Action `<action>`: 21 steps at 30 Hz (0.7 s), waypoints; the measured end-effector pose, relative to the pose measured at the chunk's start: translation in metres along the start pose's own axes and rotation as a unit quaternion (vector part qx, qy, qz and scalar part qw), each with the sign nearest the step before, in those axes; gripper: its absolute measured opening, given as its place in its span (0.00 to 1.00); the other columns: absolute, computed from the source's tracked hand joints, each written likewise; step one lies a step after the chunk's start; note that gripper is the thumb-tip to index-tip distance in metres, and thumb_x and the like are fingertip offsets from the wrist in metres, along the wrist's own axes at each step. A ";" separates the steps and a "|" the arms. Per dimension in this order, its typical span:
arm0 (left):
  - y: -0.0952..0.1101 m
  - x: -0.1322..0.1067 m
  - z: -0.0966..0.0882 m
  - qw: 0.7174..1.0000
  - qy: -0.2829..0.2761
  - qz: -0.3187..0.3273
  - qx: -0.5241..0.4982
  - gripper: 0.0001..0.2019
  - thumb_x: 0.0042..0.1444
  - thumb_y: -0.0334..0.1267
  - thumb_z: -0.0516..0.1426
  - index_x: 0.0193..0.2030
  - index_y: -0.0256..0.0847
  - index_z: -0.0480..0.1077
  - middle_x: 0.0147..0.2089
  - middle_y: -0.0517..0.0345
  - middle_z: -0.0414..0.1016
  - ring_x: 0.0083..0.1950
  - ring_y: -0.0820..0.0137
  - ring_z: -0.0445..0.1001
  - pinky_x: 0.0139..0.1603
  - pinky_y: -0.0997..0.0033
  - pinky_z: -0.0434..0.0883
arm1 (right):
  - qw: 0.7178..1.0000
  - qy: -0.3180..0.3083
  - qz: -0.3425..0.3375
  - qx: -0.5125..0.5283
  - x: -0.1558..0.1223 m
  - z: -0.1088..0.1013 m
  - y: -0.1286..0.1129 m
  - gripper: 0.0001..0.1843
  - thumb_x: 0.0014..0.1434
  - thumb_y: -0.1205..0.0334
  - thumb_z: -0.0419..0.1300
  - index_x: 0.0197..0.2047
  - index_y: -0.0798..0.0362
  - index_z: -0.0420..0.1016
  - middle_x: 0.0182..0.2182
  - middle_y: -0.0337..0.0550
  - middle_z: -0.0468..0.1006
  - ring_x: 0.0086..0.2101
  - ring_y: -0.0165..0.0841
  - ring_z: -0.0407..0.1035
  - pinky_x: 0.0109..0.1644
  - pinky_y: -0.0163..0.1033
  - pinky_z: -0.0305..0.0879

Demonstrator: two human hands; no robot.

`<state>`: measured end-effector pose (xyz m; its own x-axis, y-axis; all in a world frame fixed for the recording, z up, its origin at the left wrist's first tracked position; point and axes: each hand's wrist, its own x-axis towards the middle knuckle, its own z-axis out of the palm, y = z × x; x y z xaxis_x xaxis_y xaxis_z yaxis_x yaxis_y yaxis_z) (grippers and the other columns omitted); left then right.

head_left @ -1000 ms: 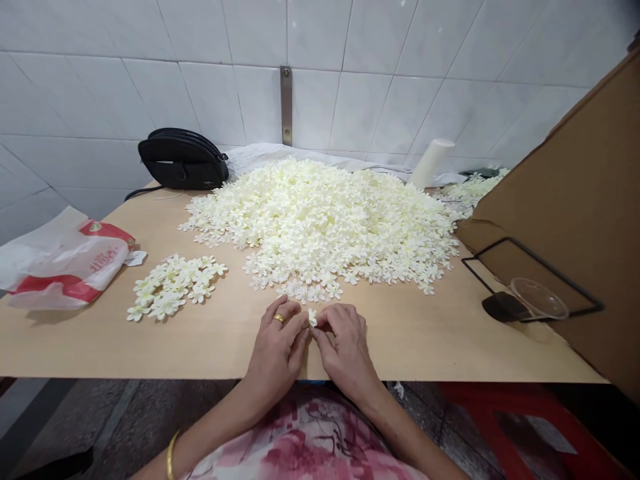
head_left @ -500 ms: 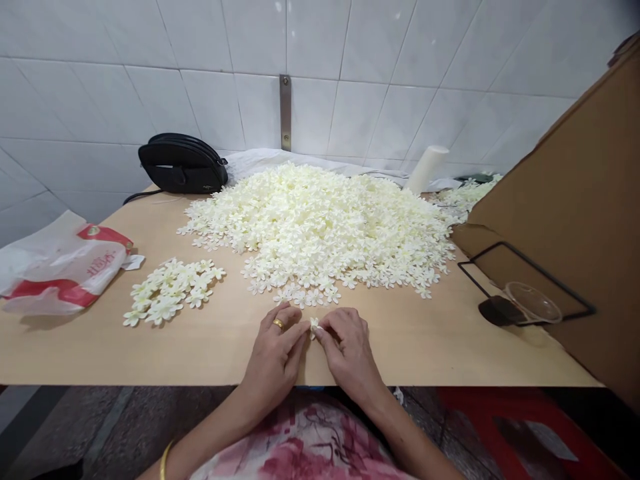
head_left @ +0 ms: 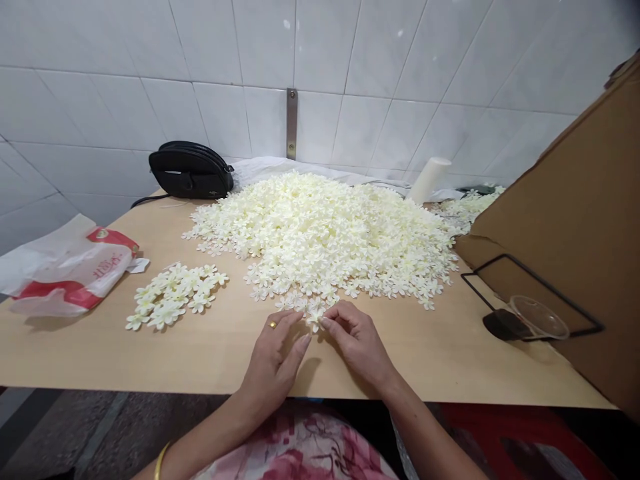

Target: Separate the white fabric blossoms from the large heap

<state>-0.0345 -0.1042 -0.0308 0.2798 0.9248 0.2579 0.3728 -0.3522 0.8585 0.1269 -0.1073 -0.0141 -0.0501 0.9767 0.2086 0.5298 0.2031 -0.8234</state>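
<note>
A big heap of cream-white artificial flowers (head_left: pixel 325 233) covers the middle of the table, its front edge just beyond my hands. My right hand (head_left: pixel 357 340) pinches a single white flower (head_left: pixel 315 319) between thumb and fingertips, over the table near that edge. To the left of it, my left hand (head_left: pixel 277 350) has its thumb apart from its fingers, with nothing seen between them. Its fingertips are close to the flower; whether they touch it I cannot tell. A smaller cluster of flowers (head_left: pixel 175 293) lies farther left on the table.
A red and white plastic bag (head_left: pixel 80 273) lies at the left. A black pouch (head_left: pixel 193 172) stands at the back, and a white cone (head_left: pixel 430 180) leans behind the heap. On the right are a black wire frame (head_left: pixel 530 287) with a clear cup and a tall cardboard flap (head_left: pixel 565 213).
The left thumb and fingers have come apart from the flower. The right hand has moved the flower slightly and it now shows more openly. The whole view has shifted a little.
</note>
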 end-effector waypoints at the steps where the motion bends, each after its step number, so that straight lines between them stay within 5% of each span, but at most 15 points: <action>1: 0.002 0.004 0.000 0.999 -0.013 -0.025 -0.039 0.13 0.53 0.38 0.51 0.46 0.40 0.64 0.43 0.51 0.67 0.44 0.67 0.66 0.45 0.64 0.66 | 1.000 -0.007 -0.006 0.016 0.000 0.001 -0.004 0.08 0.56 0.64 0.51 0.26 0.53 0.66 0.25 0.37 0.67 0.30 0.29 0.61 0.35 0.34 0.57; 6: 0.010 0.023 -0.002 0.958 -0.078 -0.152 -0.232 0.09 0.51 0.40 0.52 0.34 0.37 0.64 0.24 0.62 0.64 0.24 0.77 0.61 0.24 0.78 0.61 | 0.998 -0.030 -0.025 0.042 0.004 -0.006 -0.007 0.09 0.56 0.64 0.50 0.27 0.54 0.68 0.26 0.38 0.68 0.30 0.29 0.63 0.35 0.33 0.58; 11: 0.003 0.023 0.004 0.953 -0.051 -0.174 -0.243 0.07 0.51 0.39 0.52 0.29 0.37 0.63 0.21 0.64 0.61 0.23 0.79 0.58 0.24 0.79 0.58 | 0.987 0.065 -0.035 -0.140 0.020 -0.013 0.013 0.09 0.57 0.65 0.47 0.30 0.53 0.67 0.28 0.41 0.69 0.33 0.32 0.61 0.38 0.37 0.55; 15: 0.002 0.017 0.008 0.965 -0.039 -0.150 -0.211 0.07 0.51 0.39 0.51 0.29 0.37 0.63 0.23 0.63 0.62 0.24 0.78 0.58 0.25 0.78 0.58 | 0.953 0.074 -0.038 -0.292 0.034 -0.007 0.028 0.06 0.55 0.65 0.50 0.30 0.53 0.68 0.30 0.43 0.69 0.35 0.35 0.60 0.39 0.39 0.52; 21: 0.003 0.016 0.007 0.967 -0.035 -0.145 -0.206 0.06 0.52 0.37 0.51 0.30 0.37 0.64 0.22 0.63 0.62 0.24 0.78 0.59 0.24 0.79 0.57 | 0.952 0.068 -0.041 -0.297 0.038 -0.003 0.036 0.09 0.55 0.67 0.48 0.28 0.53 0.67 0.29 0.42 0.69 0.34 0.33 0.60 0.38 0.38 0.51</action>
<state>-0.0230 -0.0919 -0.0274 0.2811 0.9589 -0.0384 0.0638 0.0212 0.9977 0.1462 -0.0628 -0.0338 -0.0219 0.9331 0.3590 0.9157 0.1628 -0.3674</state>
